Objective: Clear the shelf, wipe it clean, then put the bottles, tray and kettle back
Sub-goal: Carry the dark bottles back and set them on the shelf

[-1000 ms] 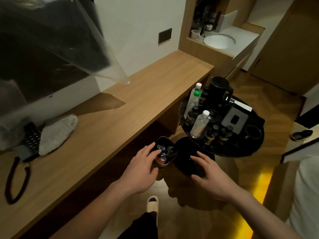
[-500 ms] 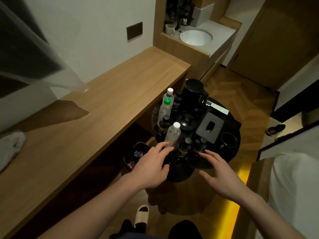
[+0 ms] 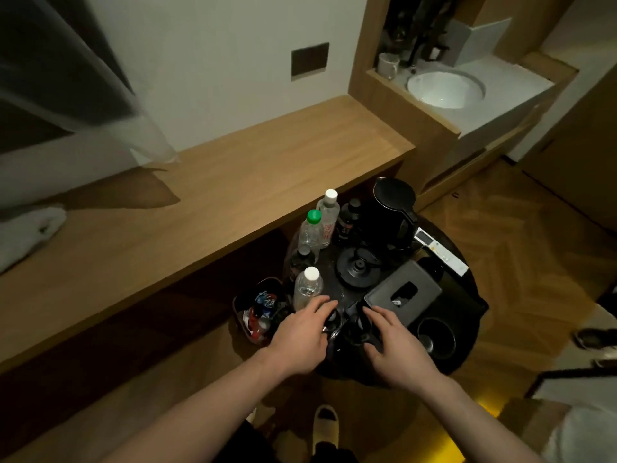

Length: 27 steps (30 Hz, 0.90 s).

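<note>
At the centre of the frame both hands reach over small dark bottles (image 3: 354, 325) on the round black table (image 3: 467, 329). The left hand (image 3: 300, 339) and right hand (image 3: 394, 342) curl onto them; whether either grips yet, I cannot tell. Above stand the kettle (image 3: 394, 215), water bottles (image 3: 307, 289) and tray (image 3: 404, 292). The wooden shelf (image 3: 200, 208) runs across the left.

Hands: I see my left hand (image 3: 302, 339) and right hand (image 3: 394, 342) lowered over small dark bottles (image 3: 354, 324) at the near edge of a round black table (image 3: 467, 315); grip unclear.
Table: black kettle (image 3: 394, 213), its base (image 3: 359, 267), a grey tray (image 3: 404, 292), three clear water bottles (image 3: 309, 287).
Shelf: the wooden shelf (image 3: 207, 202) holds only a white cloth (image 3: 28, 228) at its left end.
</note>
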Available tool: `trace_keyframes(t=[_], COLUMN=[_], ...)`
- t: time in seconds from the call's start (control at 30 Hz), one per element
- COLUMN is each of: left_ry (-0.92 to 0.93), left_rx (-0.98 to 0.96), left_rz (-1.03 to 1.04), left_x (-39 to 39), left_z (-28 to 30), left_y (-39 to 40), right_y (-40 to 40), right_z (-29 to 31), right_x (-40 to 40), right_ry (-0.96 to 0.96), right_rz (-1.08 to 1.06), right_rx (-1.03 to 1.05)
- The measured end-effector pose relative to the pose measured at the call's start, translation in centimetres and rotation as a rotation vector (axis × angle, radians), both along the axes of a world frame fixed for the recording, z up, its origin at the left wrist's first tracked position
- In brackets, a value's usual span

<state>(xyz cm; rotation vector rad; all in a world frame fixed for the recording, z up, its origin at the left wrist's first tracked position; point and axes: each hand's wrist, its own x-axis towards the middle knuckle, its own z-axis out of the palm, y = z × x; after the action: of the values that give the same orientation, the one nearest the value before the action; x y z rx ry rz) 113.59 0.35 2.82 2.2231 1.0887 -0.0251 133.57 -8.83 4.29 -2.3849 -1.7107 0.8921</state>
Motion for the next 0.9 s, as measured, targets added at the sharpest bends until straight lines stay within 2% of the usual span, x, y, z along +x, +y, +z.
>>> trace_keyframes(t=[0.2, 0.33, 0.43, 0.57, 0.7, 0.9], left_ry=[-0.009, -0.003, -0.019, -0.139, -0.218, -0.234], left_rx=[0.002, 0.006, 0.004, -0.026, 0.005, 0.092], left_rz=[0.218, 0.301, 0.384, 0.554, 0.723, 0.962], left_x=[2.4, 2.4, 0.6, -4.1, -10.3, -21.9], left_z=[-1.4, -1.1, -0.9, 0.7, 3.1, 5.8], left_y=[-1.5, -2.3, -3.5, -6.6, -10.4, -15.9], right_y=[2.7, 2.9, 2.8, 2.8, 3.5, 3.0], right_z=[-1.6, -2.1, -1.9, 0.1, 3.4, 5.5], right_x=[2.1, 2.1, 2.3, 1.0, -4.2, -17.8], right_ry=[0.010, 0.021, 0.038, 0.078, 0.118, 0.147], right_rz=[0.208, 0.221, 0.292, 0.440, 0.625, 0.810], right_rx=[-0.022, 0.072, 0.098, 0.134, 0.120, 0.157])
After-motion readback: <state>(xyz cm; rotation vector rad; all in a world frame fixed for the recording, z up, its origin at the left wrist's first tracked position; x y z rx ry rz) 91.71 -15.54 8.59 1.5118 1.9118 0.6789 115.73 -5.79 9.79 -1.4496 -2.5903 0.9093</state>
